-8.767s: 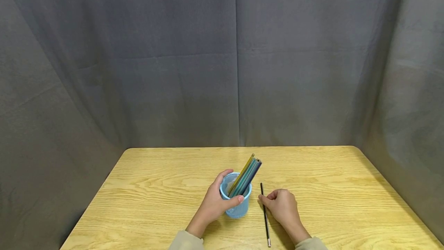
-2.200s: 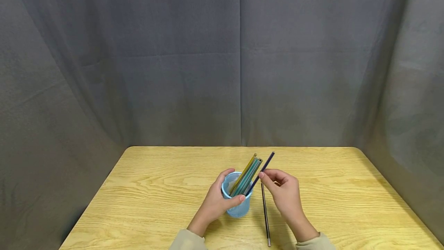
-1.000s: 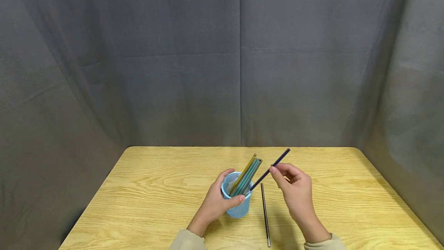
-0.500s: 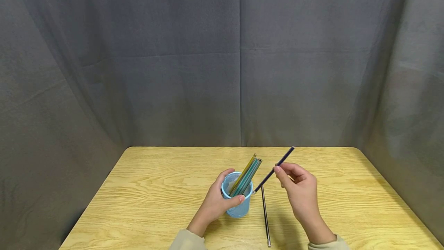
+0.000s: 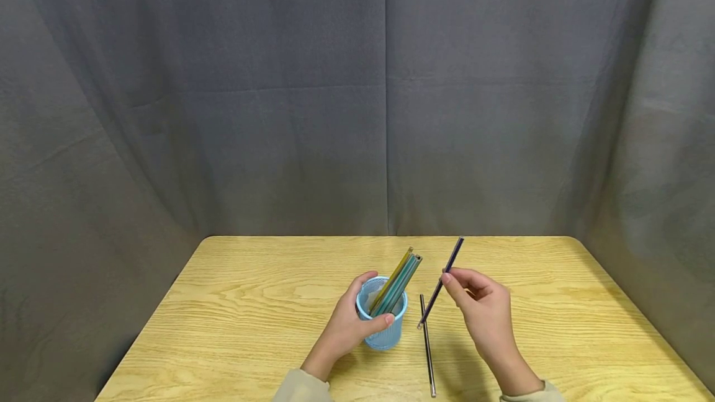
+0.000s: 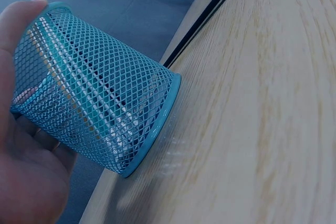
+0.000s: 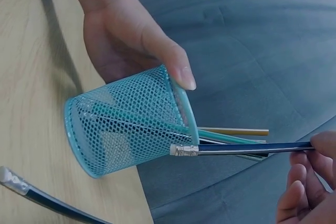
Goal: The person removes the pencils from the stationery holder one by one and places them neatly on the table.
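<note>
grey curtains (image 5: 279, 110) behind and to both sides of the hands, pale wood table (image 5: 240, 334) below them.

left hand (image 5: 349, 323): holding the blue mesh cup (image 5: 385, 335). thumb across the near side at the rim, other fingers round the far left side. cup looks upright, just right of the palm; can't tell if its base touches the table or sits slightly above it.

in the cup, beyond the left thumb: one yellow pencil (image 5: 398, 272) and several green pencils (image 5: 400, 283), bunched, leaning away from the left palm toward the right hand. their silver ends are down inside (left wrist view shows them through the mesh near the bottom, exact count not readable).

right hand (image 5: 485, 309): holding the dark blue pencil (image 5: 437, 290), pinched by thumb and index finger near mid-length. pencil slants: upper end past the fingertips, eraser end low and left of the thumb. it is outside the cup and off the table, between the two hands. right wrist view has the eraser end overlapping the cup rim, but head view shows a gap.

black pencil (image 5: 428, 352) lies on the table, left of the right hand and right of the cup, eraser end nearest the person. held pencil crosses over it in head view; left wrist view shows the two apart.

light sleeves (image 5: 303, 386) at both wrists.
</note>
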Motion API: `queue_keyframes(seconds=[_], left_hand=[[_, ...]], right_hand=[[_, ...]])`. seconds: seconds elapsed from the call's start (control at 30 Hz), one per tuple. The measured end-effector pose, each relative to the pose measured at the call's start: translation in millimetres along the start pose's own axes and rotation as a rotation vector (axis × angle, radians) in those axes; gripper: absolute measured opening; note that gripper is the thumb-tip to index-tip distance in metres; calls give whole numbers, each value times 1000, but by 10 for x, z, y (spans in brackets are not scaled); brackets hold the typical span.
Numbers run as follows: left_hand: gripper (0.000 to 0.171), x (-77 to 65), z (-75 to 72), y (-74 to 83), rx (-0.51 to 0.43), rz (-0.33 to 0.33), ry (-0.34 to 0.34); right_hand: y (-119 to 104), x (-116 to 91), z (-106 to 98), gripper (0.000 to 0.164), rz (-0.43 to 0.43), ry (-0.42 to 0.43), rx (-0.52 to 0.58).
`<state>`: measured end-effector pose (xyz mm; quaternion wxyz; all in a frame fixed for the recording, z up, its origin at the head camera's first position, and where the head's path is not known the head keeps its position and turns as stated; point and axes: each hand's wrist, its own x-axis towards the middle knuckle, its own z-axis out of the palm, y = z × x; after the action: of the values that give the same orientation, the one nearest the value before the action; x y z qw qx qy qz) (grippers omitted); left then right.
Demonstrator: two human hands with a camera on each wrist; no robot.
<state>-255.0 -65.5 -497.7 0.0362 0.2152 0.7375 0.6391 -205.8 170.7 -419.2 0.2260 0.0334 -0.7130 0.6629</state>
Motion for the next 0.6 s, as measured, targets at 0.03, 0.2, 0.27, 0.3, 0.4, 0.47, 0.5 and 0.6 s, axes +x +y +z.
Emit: queue_keyframes(seconds=[0.03, 0.2, 0.27, 0.3, 0.4, 0.47, 0.5, 0.6], left_hand=[[80, -2, 1, 3, 1, 0, 0], [80, -6, -1, 3, 15, 8, 2], [79, -4, -3, 7, 14, 11, 3], [79, -4, -4, 12, 12, 11, 3], [77, -3, -5, 21, 4, 11, 0], [76, -2, -7, 14, 2, 11, -3], [76, -2, -8, 11, 1, 10, -4], [76, 0, -13, 8, -2, 7, -8]], right_hand=[[11, -3, -3, 17, 0, -3, -8], [67, -11, -21, 19, 3, -16, -38], [83, -13, -28, 19, 4, -19, -47], [91, -14, -30, 19, 5, -19, -52], [119, -15, -38, 19, 9, -18, -75], [139, -13, -40, 18, 13, -15, -92], [149, -12, -40, 18, 18, -15, -95], [182, -8, -40, 18, 38, -17, -105]])
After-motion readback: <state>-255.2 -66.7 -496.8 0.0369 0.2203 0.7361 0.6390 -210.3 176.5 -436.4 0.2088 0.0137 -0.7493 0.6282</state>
